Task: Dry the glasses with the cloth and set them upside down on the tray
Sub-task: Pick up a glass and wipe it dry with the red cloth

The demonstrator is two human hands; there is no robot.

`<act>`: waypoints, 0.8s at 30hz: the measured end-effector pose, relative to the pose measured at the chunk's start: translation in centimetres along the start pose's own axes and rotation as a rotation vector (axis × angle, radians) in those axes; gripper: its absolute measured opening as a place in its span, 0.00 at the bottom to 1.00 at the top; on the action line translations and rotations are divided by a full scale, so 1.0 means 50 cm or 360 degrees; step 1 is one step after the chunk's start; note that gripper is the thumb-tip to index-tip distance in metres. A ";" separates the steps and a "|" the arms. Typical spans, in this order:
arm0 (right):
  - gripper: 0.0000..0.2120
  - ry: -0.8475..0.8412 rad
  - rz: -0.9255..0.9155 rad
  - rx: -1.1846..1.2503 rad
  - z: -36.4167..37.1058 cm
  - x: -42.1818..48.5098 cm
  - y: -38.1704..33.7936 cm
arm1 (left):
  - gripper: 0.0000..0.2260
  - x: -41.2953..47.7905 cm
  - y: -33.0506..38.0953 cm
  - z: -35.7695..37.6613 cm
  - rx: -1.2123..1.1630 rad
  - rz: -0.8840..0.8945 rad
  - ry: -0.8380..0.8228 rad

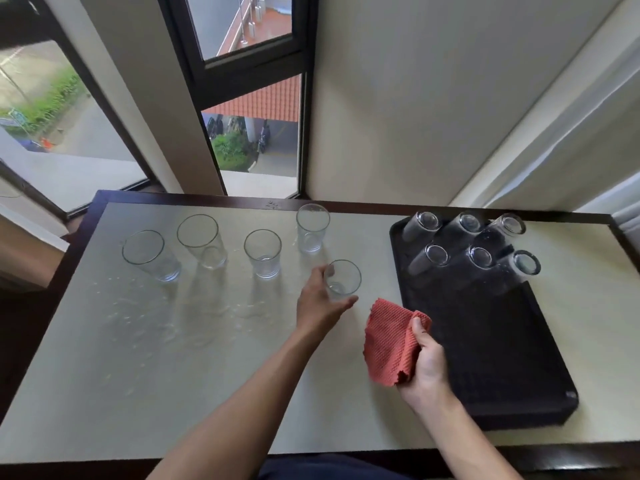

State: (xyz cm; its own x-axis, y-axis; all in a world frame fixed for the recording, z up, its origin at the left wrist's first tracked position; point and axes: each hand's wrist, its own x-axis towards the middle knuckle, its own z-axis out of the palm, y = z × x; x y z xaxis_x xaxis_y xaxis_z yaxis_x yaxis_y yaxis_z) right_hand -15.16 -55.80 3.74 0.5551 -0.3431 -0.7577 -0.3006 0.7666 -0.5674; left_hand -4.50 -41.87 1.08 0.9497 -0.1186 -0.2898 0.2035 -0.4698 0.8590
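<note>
Right hand (427,362) nearest us, fingers (417,325) pinched shut on the red cloth (389,341), hovering just beside the black tray (502,358). Left hand (320,301) reaches further out, fingers curled around an upright glass (342,279) on the wet tabletop (207,375), apparently gripping it. This looks like the pickup: next, lift it, bring it to the cloth, wipe inside and out, then flip it onto the tray. Count: 5 glasses upright on the tabletop including this 1, 6 already upside down in 2 rows at the tray's far end.
</note>
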 end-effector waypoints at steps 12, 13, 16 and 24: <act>0.23 -0.0694 -0.0817 -0.0957 0.080 -0.139 0.044 | 0.31 -0.194 0.023 -0.092 -0.1144 -0.0304 -0.0220; 0.24 -0.0764 -0.0911 -0.1113 0.089 -0.154 0.061 | 0.32 -0.201 0.030 -0.089 -0.1214 -0.0347 -0.0211; 0.31 -0.0738 -0.1258 -0.1579 0.099 -0.192 0.111 | 0.30 -0.220 0.041 -0.089 -0.1456 -0.0476 -0.0191; 0.26 -0.0707 -0.0831 -0.1352 0.146 -0.149 0.064 | 0.29 -0.253 0.041 -0.085 -0.1578 -0.0646 -0.0121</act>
State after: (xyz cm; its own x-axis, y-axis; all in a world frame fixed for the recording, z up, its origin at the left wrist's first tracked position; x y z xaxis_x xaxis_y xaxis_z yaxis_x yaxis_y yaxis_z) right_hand -14.60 -46.83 9.89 0.9491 -0.1600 -0.2713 -0.2890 -0.1001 -0.9521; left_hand -15.09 -37.60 8.32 0.7572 -0.1837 -0.6268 0.6355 0.4290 0.6420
